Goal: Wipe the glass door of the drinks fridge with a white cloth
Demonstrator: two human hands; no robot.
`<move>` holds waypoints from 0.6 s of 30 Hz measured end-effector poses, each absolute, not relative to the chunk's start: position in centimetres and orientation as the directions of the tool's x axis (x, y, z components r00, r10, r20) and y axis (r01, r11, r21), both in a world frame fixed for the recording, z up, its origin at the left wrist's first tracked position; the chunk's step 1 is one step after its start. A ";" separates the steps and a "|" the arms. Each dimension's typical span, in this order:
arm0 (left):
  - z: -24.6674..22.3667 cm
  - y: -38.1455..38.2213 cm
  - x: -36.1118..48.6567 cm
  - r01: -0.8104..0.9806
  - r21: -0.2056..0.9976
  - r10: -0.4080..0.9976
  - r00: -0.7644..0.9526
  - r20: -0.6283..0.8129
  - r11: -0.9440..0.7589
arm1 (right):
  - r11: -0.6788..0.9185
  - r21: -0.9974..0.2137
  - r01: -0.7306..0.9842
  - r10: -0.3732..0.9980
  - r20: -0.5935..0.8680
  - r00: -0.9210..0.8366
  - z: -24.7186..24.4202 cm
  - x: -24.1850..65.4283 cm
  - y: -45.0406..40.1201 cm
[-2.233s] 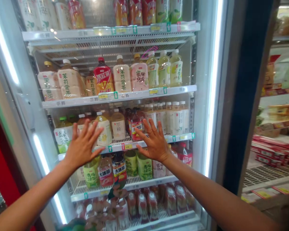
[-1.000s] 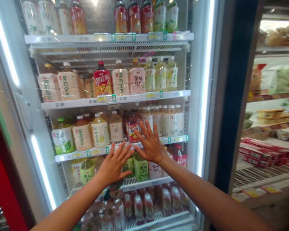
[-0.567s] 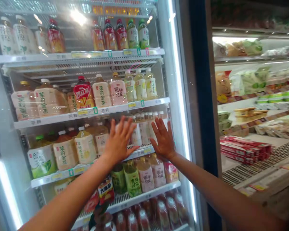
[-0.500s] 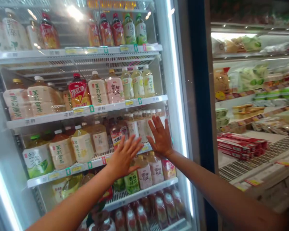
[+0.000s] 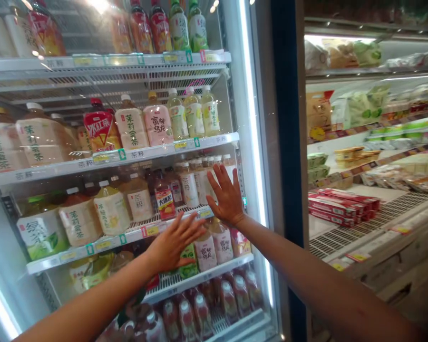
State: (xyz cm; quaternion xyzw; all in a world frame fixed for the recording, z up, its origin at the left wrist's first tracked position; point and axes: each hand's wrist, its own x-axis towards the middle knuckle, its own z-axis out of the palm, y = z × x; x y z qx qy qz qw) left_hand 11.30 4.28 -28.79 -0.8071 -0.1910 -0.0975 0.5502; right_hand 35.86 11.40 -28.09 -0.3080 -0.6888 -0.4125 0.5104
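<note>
A bare left hand (image 5: 174, 243) and a bare right hand (image 5: 225, 197) are being held up, with the fingers (image 5: 221, 183) spread wide and nothing gripped, flat against or just before a clear glass cooler door (image 5: 250, 118); contact cannot be confirmed. A plastic iced-tea bottle (image 5: 163, 202) is being displayed just beyond the left fingertips on a white wire shelf (image 5: 74, 251), while red cartons (image 5: 342, 206) are being shown in an open chilled case (image 5: 395, 228) to the right.
</note>
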 end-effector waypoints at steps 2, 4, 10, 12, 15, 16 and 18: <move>-29.2 4.4 10.6 0.256 -0.890 0.195 0.961 0.194 -0.376 | 0.470 0.250 0.847 0.009 0.958 -0.287 -28.1 35.8 11.4; -25.8 4.8 10.6 0.283 -0.884 0.222 0.952 0.210 -0.373 | 0.473 0.245 0.846 0.015 0.958 -0.285 -28.1 35.8 11.5; -19.0 5.2 12.3 0.700 -0.684 0.309 0.710 0.633 -0.208 | 0.464 0.249 0.850 0.018 0.957 -0.290 -28.1 35.9 11.4; -23.2 4.4 11.4 0.612 -0.746 0.316 0.785 0.533 -0.263 | 0.459 0.241 0.855 0.037 0.956 -0.290 -28.1 35.9 11.4; -29.0 3.2 8.5 0.366 -0.842 0.299 0.919 0.259 -0.396 | 0.463 0.233 0.855 0.056 0.955 -0.290 -28.1 35.9 11.5; -29.4 2.9 7.5 0.298 -0.850 0.293 0.939 0.179 -0.435 | 0.466 0.232 0.854 0.055 0.956 -0.290 -28.1 35.9 11.5; -26.9 2.9 6.3 0.258 -0.847 0.300 0.946 0.124 -0.465 | 0.469 0.233 0.852 0.047 0.957 -0.288 -28.1 35.9 11.5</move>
